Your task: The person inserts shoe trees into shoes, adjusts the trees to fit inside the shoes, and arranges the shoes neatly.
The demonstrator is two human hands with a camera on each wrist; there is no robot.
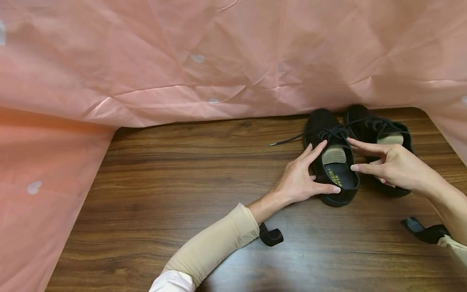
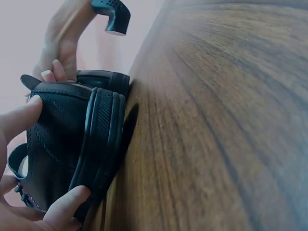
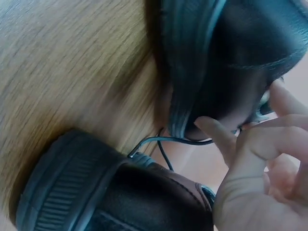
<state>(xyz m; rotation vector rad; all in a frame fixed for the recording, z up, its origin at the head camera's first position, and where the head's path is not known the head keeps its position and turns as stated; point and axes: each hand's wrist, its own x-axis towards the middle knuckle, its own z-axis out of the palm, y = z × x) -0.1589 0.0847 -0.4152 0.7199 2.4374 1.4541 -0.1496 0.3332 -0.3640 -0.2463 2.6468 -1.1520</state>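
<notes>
A black lace-up shoe (image 1: 341,194) stands on the wooden surface, toe toward the pink cloth, with a light pad in its opening. My left hand (image 1: 300,180) holds it from the left, thumb on the heel collar, other fingers spread along its side. In the left wrist view, the thumb (image 2: 24,115) lies at the rim and a fingertip low by the sole. My right hand (image 1: 399,168) holds the opposite side, index finger near the laces (image 1: 333,132) and thumb at the collar. A second black shoe (image 1: 359,115) stands to the right, partly hidden by this hand.
Wrinkled pink cloth (image 1: 219,61) with pale hearts rises behind and at the sides of the wood-grain surface (image 1: 175,194). A loose lace end (image 1: 284,142) trails left of the held shoe. Black curved pieces (image 1: 271,236) jut from both wrists.
</notes>
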